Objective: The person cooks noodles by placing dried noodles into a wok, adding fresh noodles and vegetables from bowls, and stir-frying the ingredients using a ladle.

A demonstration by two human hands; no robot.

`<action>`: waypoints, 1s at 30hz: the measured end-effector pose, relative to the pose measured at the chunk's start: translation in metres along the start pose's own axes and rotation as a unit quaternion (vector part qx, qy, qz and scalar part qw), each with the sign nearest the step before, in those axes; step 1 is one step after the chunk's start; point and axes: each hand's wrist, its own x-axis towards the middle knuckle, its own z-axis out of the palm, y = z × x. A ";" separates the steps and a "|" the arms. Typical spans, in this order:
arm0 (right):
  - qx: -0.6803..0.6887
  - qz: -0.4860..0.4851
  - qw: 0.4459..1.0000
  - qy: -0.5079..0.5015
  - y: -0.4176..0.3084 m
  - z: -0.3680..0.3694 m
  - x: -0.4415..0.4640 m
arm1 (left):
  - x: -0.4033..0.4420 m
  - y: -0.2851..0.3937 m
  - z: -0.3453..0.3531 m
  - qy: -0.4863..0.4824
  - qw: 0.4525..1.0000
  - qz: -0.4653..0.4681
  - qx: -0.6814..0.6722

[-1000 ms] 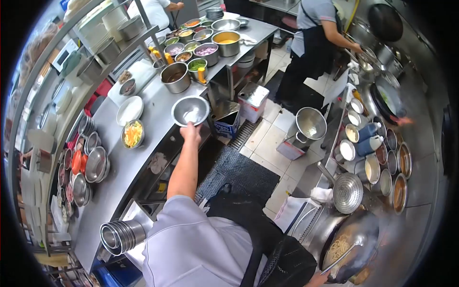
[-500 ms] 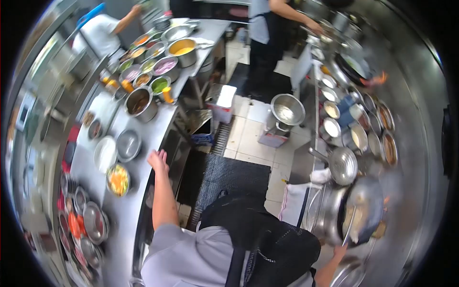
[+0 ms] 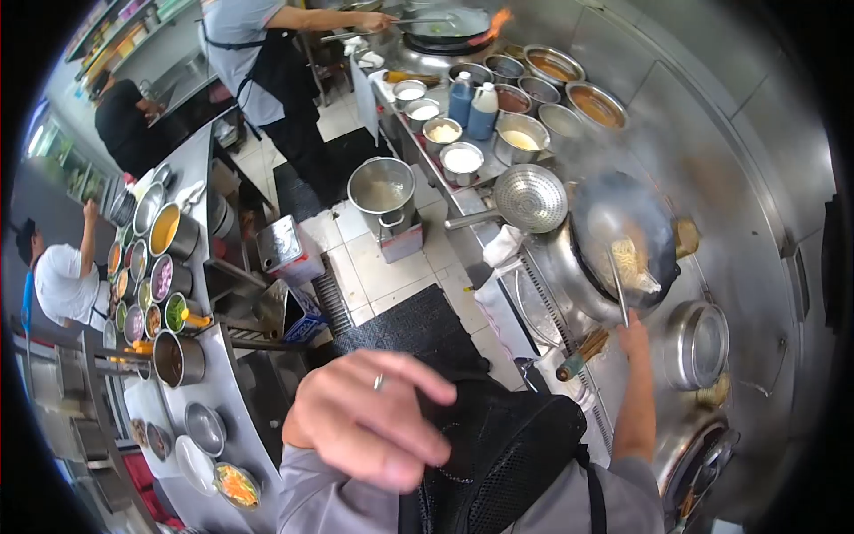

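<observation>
My left hand (image 3: 374,414) is raised in front of my chest, close to the camera. Its fingers are loosely spread, a ring shows on one, and nothing is in it. My right hand (image 3: 633,340) is wrapped round the handle of a long metal cooking utensil (image 3: 617,283). The utensil reaches into a dark, steaming wok (image 3: 654,214), where its head is hard to make out among pale noodles (image 3: 625,258). Left of the wok lies a perforated metal strainer (image 3: 531,198). A bundle of thin sticks (image 3: 594,343) rests on the stove edge near my right wrist.
Sauce pots (image 3: 521,140) and blue bottles (image 3: 483,111) line the stove's far side. A large pot (image 3: 382,187) stands on the floor. Flames (image 3: 496,28) rise by a co-worker's wok. On the left counter are a bowl of shredded vegetables (image 3: 238,485) and a steel bowl (image 3: 205,429).
The view has turned right, towards the stove. My left hand has left the left counter's edge and come in front of my chest. My right hand still grips the utensil in the wok.
</observation>
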 end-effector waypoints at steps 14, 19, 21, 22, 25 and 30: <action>0.193 -0.089 0.974 0.083 0.040 -0.081 -0.063 | -0.186 -0.206 0.085 0.239 0.777 -0.572 0.106; 0.333 0.074 0.940 -0.026 0.066 -0.115 -0.103 | -0.191 -0.247 0.095 0.202 0.747 -0.631 0.047; 0.467 0.133 0.872 -0.055 0.058 -0.095 -0.112 | -0.170 -0.286 0.094 0.167 0.768 -0.616 0.047; 0.590 0.179 0.783 -0.083 0.051 -0.083 -0.114 | -0.155 -0.303 0.095 0.163 0.769 -0.617 0.043; 0.578 0.160 0.787 -0.145 0.039 -0.043 -0.104 | -0.103 -0.344 0.098 0.094 0.819 -0.554 0.119; 0.593 0.119 0.780 -0.162 0.033 -0.028 -0.086 | -0.073 -0.368 0.120 0.070 0.870 -0.473 0.124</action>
